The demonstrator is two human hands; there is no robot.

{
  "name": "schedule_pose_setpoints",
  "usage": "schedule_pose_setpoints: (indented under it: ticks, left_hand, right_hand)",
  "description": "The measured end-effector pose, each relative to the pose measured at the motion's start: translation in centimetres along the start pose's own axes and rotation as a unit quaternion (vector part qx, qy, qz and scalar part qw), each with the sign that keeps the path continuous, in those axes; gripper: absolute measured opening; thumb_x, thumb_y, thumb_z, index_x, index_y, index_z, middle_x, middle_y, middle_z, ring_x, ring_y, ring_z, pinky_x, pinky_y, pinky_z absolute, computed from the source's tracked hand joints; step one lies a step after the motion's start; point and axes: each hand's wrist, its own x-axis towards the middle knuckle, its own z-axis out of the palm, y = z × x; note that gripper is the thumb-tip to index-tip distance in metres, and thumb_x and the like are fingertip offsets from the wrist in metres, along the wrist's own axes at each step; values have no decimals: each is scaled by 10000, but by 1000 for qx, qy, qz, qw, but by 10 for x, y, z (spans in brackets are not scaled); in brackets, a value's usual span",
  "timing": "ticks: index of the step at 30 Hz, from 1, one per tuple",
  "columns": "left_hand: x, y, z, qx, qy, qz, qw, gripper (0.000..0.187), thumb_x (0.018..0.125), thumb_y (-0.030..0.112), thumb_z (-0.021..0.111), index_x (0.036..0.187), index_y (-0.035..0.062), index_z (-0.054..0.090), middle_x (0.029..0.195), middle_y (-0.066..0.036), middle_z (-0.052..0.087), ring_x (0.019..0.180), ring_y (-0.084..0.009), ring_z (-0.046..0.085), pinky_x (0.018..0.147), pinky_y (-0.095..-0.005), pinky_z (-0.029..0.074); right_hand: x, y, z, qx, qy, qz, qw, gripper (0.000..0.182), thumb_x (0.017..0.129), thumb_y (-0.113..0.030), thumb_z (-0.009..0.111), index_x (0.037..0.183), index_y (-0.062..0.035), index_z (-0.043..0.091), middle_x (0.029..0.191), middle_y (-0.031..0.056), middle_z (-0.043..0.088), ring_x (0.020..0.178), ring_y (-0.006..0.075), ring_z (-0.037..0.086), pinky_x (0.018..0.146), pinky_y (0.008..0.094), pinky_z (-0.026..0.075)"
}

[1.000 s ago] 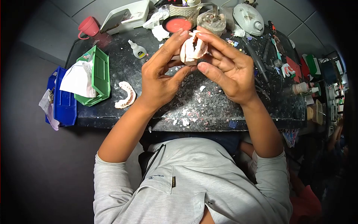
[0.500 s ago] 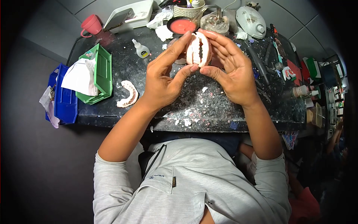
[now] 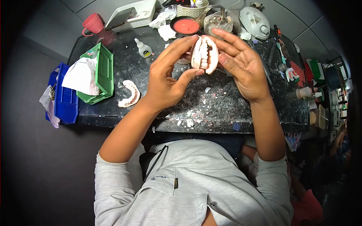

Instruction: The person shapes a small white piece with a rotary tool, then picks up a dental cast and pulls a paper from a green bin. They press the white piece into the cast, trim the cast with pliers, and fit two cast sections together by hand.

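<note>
A pair of white plaster dental casts with teeth [image 3: 204,54] is held together, upright, above the dark speckled worktop [image 3: 226,105]. My left hand [image 3: 166,79] grips the left cast between thumb and fingers. My right hand [image 3: 241,64] presses the right cast from the other side, fingers spread along it. The rows of teeth face me between the two halves. Another cast [image 3: 129,95] lies on the worktop to the left of my left wrist.
A green bin [image 3: 102,71] with white paper and a blue bin [image 3: 66,98] sit at the left edge. A glue bottle [image 3: 143,48], a red bowl [image 3: 185,25], a pink cup [image 3: 91,24], a white machine [image 3: 253,19] and tools crowd the back and right. Plaster chips litter the front.
Both hands have turned the joined casts so the teeth face me more fully, and the casts sit slightly further right. My right fingers have opened out along the cast.
</note>
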Motion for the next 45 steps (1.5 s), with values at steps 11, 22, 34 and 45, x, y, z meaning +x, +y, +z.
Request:
schedule_pose_setpoints:
  ticks: [11,22,34,45]
  left_hand:
    - [1,1,9,-186,62,-144,970,589,934,2,733,1480,-31,516,1307,-152,653,1149,-204,648,961,-336,555]
    - [9,1,-10,-357,25,-305,882,542,1123,404,441,1437,-24,547,1115,-112,709,848,-139,651,696,-270,527]
    - [4,9,-1,-260,-11,-318,912,503,1109,479,461,1287,44,639,894,-18,660,700,-73,564,608,-238,457]
    - [2,10,1,-261,25,-273,926,428,1110,422,498,1265,38,609,850,28,587,674,-33,487,589,-209,402]
  right_hand:
    - [-2,-3,-1,-7,32,-6,999,532,924,58,726,1409,101,511,1356,230,625,1267,286,640,1063,362,551]
    - [0,0,-3,-99,-12,-182,978,414,911,149,638,1313,57,609,1290,142,622,1088,166,664,946,295,569]
    - [-4,-1,6,-217,12,-192,957,358,878,165,630,1112,-48,797,1372,146,644,1139,200,689,932,291,592]
    - [-9,5,13,-122,-84,-121,982,632,897,86,728,1483,53,493,1521,201,512,1390,316,535,1145,410,496]
